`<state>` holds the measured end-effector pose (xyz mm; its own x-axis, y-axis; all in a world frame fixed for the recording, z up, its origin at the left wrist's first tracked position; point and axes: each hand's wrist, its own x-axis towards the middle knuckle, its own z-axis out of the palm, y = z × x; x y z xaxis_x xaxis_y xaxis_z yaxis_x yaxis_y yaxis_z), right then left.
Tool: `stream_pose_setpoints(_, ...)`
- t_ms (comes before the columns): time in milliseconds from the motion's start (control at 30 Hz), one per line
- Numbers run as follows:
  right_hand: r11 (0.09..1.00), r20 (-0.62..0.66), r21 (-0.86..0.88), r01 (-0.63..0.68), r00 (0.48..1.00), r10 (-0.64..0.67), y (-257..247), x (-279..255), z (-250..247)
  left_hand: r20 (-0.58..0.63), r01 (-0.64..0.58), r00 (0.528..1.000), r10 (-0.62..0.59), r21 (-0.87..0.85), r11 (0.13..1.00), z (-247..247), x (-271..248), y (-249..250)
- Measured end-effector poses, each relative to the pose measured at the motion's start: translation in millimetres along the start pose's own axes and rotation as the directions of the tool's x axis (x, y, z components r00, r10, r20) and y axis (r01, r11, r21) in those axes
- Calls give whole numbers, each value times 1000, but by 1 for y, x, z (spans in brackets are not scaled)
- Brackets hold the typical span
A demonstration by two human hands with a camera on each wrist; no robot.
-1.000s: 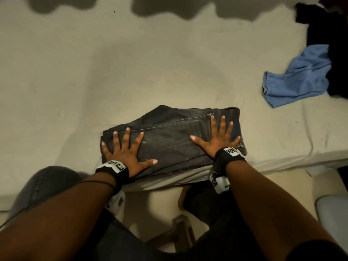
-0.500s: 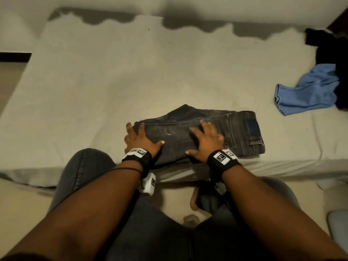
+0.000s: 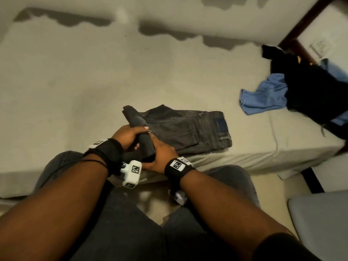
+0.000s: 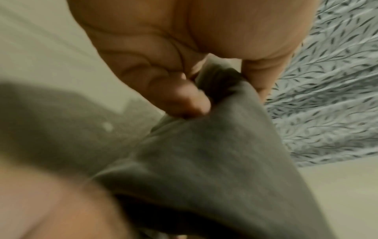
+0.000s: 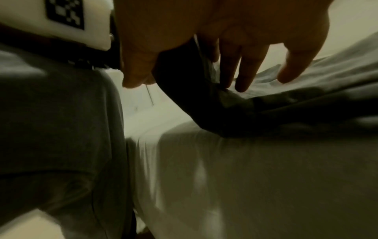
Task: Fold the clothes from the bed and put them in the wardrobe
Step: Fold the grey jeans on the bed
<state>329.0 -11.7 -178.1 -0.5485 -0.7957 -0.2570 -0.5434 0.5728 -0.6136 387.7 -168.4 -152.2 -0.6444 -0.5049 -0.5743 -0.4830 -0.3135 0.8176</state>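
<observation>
while lifted — jeans (image 3: 184, 129) in left grip (image 3: 128, 136)

head view downward; wrist views close-up

A pale wall (image 3: 188, 14) stands behind, marked with dark wavy shadows; a dark wooden frame (image 3: 305, 21) runs diagonally at the upper right; a grey-blue seat (image 3: 320, 221) sits at the lower right; the floor (image 3: 267, 187) is beige; the light is dim and warm.
</observation>
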Motion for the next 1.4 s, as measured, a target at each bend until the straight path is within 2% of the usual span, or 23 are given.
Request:
stream_pose_setpoints(100,917,-137,381,-122,973,186,7,-3,-11,160,12,987,23,-219,976,21,-3,7)
stream_pose_setpoints(167,819,-217,553,-154,922,319,19,-4,-30,181,-30,980,81,-272,962,40,0,7)
stream_pose_setpoints(200,777,-248,607,-167,889,385,24,-5,-43,155,-111,977,149,-230,967,51,3,4)
stream_pose_setpoints(267,674,-287,712,-199,793,538,46,-6,-71,154,-371,921,357,78,925,69,12,-11)
stream_pose_setpoints(300,602,-299,777,-185,733,611,60,-6,-85,232,-496,866,443,289,819,77,16,-21)
stream_pose_setpoints(333,540,-311,827,-159,670,674,75,-7,-100,340,-585,811,477,462,666,83,20,-28)
stream_pose_setpoints(367,507,-331,851,-140,606,723,92,-6,-113,434,-634,772,464,567,526,89,23,-34)
stream_pose_setpoints(400,488,-337,859,-155,547,766,108,-6,-124,495,-655,754,433,619,434,97,25,-37)
stream_pose_setpoints(500,397,-279,887,-235,412,867,149,-7,-137,566,-659,744,354,708,253,126,35,-48)
stream_pose_setpoints(533,352,-236,889,-294,365,901,159,-8,-134,573,-643,759,310,735,215,137,35,-50)
stream_pose_setpoints(600,226,-140,874,-429,223,965,169,-10,-127,578,-617,786,220,752,230,154,36,-55)
stream_pose_setpoints(633,180,-89,869,-461,212,973,171,-11,-125,575,-607,794,194,749,266,159,35,-57)
stream_pose_setpoints(700,162,-63,882,-443,229,971,170,-7,-127,570,-599,800,189,733,322,164,35,-60)
stream_pose_setpoints(767,153,-69,920,-362,237,969,170,0,-130,563,-601,797,219,703,380,163,37,-59)
stream_pose_setpoints(933,170,-99,967,-190,336,937,160,2,-128,516,-555,823,236,646,523,157,27,-49)
stream_pose_setpoints(1000,180,-136,980,-88,370,919,150,1,-130,450,-538,840,305,608,584,150,18,-35)
stream_pose_setpoints(1067,158,-150,987,20,445,883,130,3,-135,405,-565,825,394,566,600,130,10,-21)
stream_pose_setpoints(1133,132,-180,983,125,570,802,106,7,-142,363,-610,793,490,483,629,97,1,-10)
stream_pose_setpoints(1200,110,-225,972,207,699,679,78,10,-150,238,-641,758,607,447,624,50,-10,-4)
stream_pose_setpoints(1267,86,-247,967,238,812,529,58,16,-152,64,-648,678,732,521,555,3,-17,-3)
stream_pose_setpoints(1333,132,-248,968,212,874,417,40,31,-144,-107,-616,593,798,578,535,-36,-24,-4)
stream_pose_setpoints(1367,194,-258,961,195,883,392,34,40,-135,-178,-575,591,787,591,565,-48,-28,-5)
stream_pose_setpoints(1400,258,-269,950,178,886,378,27,49,-125,-229,-515,625,746,596,615,-60,-29,-12)
